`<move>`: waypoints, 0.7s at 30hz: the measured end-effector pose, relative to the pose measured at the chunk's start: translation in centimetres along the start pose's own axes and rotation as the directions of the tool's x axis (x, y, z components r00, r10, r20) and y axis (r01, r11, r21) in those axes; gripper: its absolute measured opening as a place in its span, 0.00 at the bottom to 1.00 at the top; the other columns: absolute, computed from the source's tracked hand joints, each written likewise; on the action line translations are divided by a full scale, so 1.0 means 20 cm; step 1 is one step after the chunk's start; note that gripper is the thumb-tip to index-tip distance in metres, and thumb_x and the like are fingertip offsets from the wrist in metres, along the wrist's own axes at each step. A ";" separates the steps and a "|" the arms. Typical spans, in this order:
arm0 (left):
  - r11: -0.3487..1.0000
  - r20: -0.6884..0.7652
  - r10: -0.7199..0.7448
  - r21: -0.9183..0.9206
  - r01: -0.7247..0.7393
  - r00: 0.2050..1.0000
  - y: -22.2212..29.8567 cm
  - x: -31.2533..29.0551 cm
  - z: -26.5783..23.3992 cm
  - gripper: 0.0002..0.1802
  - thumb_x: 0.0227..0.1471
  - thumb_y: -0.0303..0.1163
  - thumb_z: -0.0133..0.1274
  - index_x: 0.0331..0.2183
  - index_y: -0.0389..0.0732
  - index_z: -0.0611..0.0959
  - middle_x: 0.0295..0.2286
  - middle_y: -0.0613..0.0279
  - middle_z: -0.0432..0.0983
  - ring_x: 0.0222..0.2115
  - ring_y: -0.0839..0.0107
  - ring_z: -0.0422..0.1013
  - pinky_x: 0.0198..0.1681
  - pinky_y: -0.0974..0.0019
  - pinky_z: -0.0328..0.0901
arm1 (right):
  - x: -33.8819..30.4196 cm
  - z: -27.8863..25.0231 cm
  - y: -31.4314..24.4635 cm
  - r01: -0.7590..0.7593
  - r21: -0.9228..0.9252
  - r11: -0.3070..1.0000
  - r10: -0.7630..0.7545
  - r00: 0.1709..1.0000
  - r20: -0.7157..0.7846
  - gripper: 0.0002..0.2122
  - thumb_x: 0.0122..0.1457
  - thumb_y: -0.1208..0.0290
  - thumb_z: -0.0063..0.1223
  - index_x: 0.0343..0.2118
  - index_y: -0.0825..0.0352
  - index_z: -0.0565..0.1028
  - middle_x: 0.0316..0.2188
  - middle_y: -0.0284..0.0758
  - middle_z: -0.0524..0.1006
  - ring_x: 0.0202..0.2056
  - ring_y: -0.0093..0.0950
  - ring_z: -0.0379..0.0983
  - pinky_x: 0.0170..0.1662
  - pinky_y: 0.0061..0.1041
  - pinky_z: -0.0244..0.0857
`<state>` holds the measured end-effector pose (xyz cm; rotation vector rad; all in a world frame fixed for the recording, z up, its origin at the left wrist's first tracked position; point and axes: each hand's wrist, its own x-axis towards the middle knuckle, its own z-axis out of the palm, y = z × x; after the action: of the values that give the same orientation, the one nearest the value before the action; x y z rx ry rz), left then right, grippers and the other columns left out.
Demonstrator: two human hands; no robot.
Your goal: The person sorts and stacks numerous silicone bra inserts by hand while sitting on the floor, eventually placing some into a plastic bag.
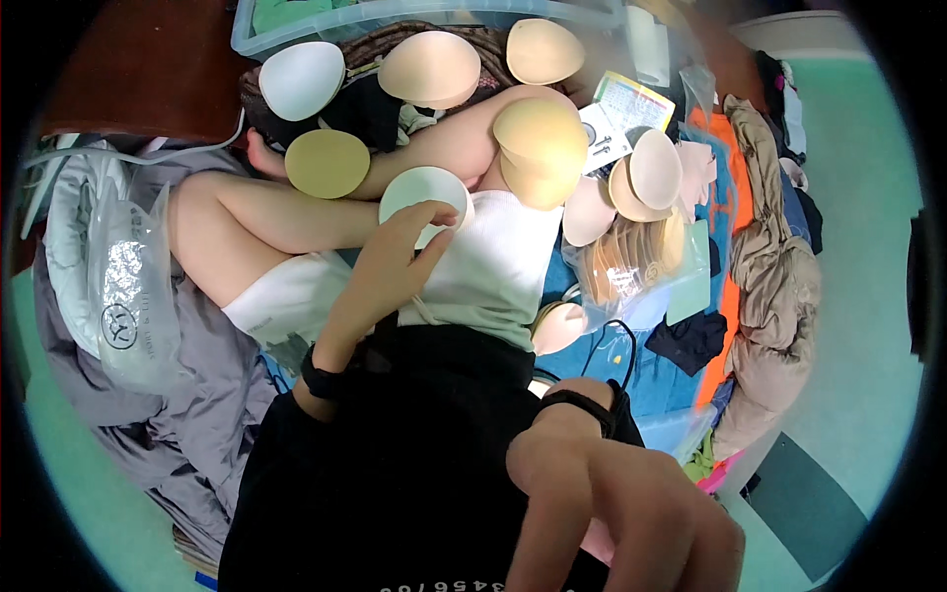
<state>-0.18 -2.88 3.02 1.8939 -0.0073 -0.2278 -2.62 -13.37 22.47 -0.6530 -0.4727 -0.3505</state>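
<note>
My left hand reaches over my lap, its fingers extended and thumb apart, touching the near edge of a round white foam bra pad. Close to the camera, my right hand hangs with bent fingers; its fingertips run off the lower edge. Something pink shows between them, too little to name. Around my legs lie more bra pads: a white one, a peach one, a beige one and an olive-yellow one. A stacked yellowish pair rests on my thigh.
To the right, several loose pads lie above a clear bag of stacked pads. Printed cards lie beyond. A clear plastic tub stands at the far side. Grey bedding and a clear bag lie left; beige clothing lies right.
</note>
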 end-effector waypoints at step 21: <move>0.998 0.009 0.016 0.054 -0.017 1.000 0.00 0.02 -0.05 0.13 0.56 0.33 0.50 0.42 0.37 0.77 0.40 0.58 0.76 0.41 0.66 0.73 0.33 0.65 0.70 | 0.02 -0.14 0.02 0.116 0.078 0.990 -0.122 0.990 0.077 0.08 0.50 0.78 0.58 0.30 0.68 0.70 0.32 0.36 0.67 0.38 0.25 0.68 0.30 0.27 0.74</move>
<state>0.34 -2.01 3.26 1.9462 -0.0355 -0.2263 -1.30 -15.06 20.53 -0.5707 -0.6011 -0.4185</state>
